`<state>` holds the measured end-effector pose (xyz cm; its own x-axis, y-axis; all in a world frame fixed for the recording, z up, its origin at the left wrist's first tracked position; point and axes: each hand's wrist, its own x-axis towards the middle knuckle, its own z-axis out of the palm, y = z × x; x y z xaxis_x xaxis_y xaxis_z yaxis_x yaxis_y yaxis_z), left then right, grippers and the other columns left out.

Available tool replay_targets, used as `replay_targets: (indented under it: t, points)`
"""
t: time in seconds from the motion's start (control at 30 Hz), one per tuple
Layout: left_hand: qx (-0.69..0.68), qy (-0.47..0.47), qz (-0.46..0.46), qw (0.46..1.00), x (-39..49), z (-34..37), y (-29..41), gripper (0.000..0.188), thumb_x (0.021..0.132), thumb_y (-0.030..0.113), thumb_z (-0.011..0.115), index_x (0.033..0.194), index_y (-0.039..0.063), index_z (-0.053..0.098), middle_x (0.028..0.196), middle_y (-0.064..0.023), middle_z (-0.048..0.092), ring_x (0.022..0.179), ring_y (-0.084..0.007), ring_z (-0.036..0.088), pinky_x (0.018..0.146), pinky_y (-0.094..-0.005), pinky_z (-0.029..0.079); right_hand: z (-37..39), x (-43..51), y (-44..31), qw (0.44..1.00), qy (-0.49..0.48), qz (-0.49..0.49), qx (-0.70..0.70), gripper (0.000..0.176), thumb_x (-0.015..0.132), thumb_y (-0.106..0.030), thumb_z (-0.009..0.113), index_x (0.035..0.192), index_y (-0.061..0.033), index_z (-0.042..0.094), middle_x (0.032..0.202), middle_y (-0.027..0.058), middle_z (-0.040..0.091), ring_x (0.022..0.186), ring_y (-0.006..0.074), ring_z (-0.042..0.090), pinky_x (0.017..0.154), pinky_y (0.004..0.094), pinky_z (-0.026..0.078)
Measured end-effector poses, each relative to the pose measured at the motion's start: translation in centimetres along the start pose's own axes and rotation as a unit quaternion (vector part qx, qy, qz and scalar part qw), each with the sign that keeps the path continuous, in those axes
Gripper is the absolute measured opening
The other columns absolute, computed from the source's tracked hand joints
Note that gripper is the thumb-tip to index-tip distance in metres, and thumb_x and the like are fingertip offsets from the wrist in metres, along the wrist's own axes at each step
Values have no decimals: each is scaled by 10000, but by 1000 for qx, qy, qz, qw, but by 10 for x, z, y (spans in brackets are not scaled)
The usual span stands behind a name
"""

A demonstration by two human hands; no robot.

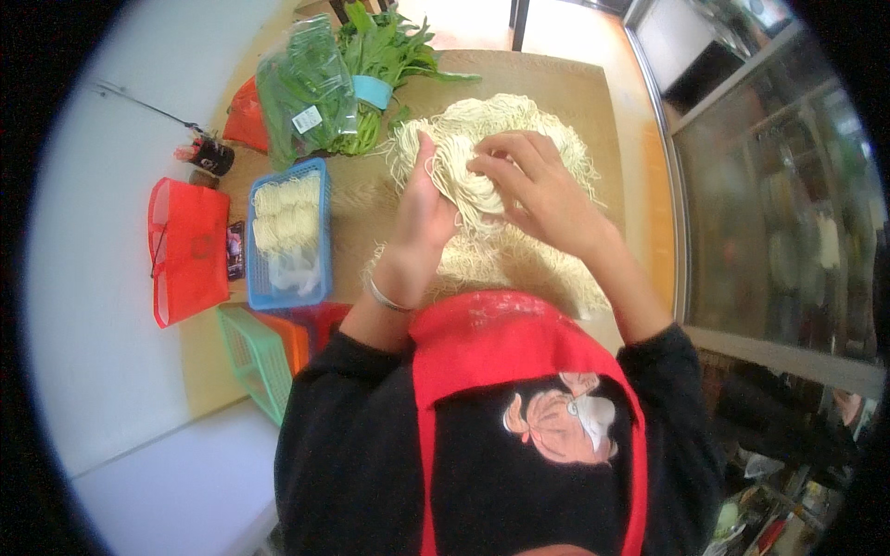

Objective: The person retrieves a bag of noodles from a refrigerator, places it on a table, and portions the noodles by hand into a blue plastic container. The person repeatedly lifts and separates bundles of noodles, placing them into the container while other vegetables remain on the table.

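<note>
A coiled bundle of pale fresh noodles [462, 170] lies between my two hands, above the wooden table [361, 208]. My left hand [424, 208] cups it from the left side, thumb upright along its edge. On the right, my right hand [532, 181] has its bent fingertips on the coil. Behind the bundle spreads a large heap of loose noodles [514, 115]. More noodle strands [480, 260] are strewn on the table nearer to me, partly hidden by my wrists and apron.
To the left, a blue plastic basket [325, 229] holds several noodle bundles [285, 208] and a clear plastic bag. Bagged greens [306, 90] and banded leafy vegetables [379, 55] lie at the back left. A red bag [191, 250] and green basket [257, 354] are farther left. Glass doors [772, 229] stand right.
</note>
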<state>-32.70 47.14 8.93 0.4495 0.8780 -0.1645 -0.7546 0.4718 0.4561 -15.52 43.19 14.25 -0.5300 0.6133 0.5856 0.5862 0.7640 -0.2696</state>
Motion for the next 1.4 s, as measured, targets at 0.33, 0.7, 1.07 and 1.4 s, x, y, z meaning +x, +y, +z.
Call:
replay_targets:
  t: [0.33, 0.7, 1.07, 1.4]
  points:
    - [571, -128, 89, 806, -18, -30, -33, 443, 763, 194, 787, 1145, 47, 617, 1128, -83, 642, 1026, -265, 609, 883, -368, 505, -19, 29, 2, 921, 99, 234, 295, 233, 887, -191, 543, 1012, 6, 543, 815, 119, 620, 745, 169, 605, 655, 306, 469]
    - [730, -91, 201, 647, -21, -62, -40, 159, 753, 176, 763, 837, 61, 693, 788, -54, 644, 663, -173, 594, 627, -312, 499, -55, 36, 18, 903, 76, 305, 293, 306, 919, -228, 530, 1105, 8, 587, 937, 73, 652, 823, 118, 606, 722, 266, 483]
    - [557, -107, 356, 742, 12, 137, 77, 105, 845, 42, 671, 930, -13, 642, 803, -17, 633, 727, -71, 576, 668, -206, 470, -68, 61, 22, 779, 68, 275, 559, 279, 942, -249, 552, 1088, -15, 597, 839, 4, 590, 685, 46, 517, 561, 184, 391]
    - [111, -196, 73, 972, 8, 47, 4, 763, 754, 355, 785, 1326, 8, 420, 1258, -141, 557, 1137, -281, 575, 929, -418, 521, -42, 48, -4, 924, 263, 106, 259, 347, 783, -49, 628, 1115, 12, 551, 961, 99, 629, 839, 196, 620, 710, 304, 500]
